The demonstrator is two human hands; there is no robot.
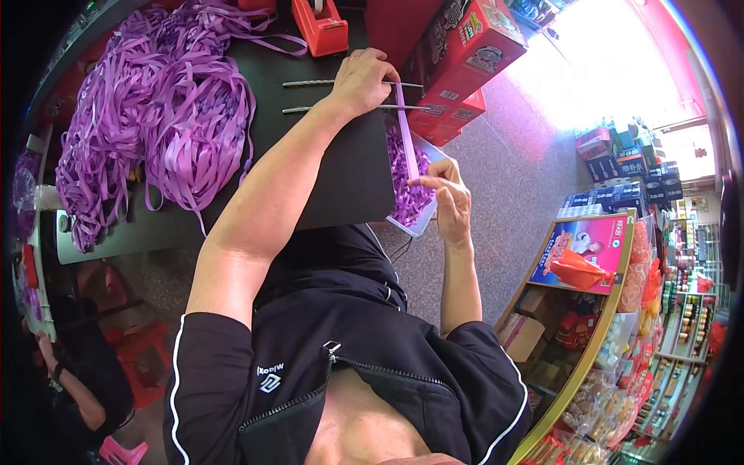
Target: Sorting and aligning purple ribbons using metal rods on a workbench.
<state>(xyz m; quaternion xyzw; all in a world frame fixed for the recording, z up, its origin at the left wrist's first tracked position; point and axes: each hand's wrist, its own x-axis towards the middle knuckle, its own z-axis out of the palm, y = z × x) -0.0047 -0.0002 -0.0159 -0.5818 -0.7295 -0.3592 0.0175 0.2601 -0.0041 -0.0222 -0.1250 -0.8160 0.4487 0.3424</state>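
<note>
A purple ribbon (407, 139) runs taut across two thin metal rods (310, 109), which jut past the right edge of the dark tabletop (341, 186). At the ribbon's upper end, beside the far rod, my left hand (363, 81) has its fingers curled closed on it; the fingertips are partly hidden. My right hand (451, 200) pinches the lower end between thumb and fingers, off the table's edge. Beneath the ribbon stands a pale bin (418, 226) filled with short purple ribbon pieces (407, 198). Large heaps of purple ribbon (198, 132) lie on the table to the left.
A red tape dispenser (320, 27) sits at the table's far side. Red boxes (473, 54) are stacked beyond the right edge. To the right stands a gold-edged display case (620, 267) with packaged goods. Another person's arm (77, 391) shows at lower left, near a red stool (143, 364).
</note>
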